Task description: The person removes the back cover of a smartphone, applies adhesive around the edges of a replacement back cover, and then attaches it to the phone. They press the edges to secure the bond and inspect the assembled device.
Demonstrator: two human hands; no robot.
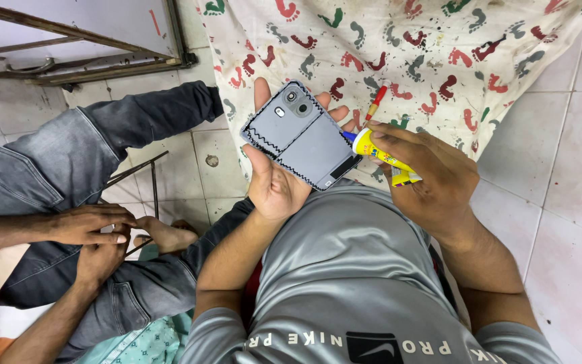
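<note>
Left hand point(274, 178) is up at chest height, cradling the phone point(302, 135) from below, fingers wrapped around its edges, thumb laid along the near side. The phone lies back side up, grey, camera end pointing away, with a zigzag black bead running round its rim. Right hand point(429, 175) sits just beside it, fingers closed tight around a yellow glue tube point(380, 154), the blue nozzle touching the phone's right edge near the lower corner. Beneath both hands spreads a white cloth point(453, 47) printed with red, green and grey footprints, and a red-handled tool point(376, 103) lies on it just beyond the fingertips. Off to the left, another person in grey jeans point(48, 168) sits on the tiled floor point(567, 175), their own two hands folded together near a foot.
</note>
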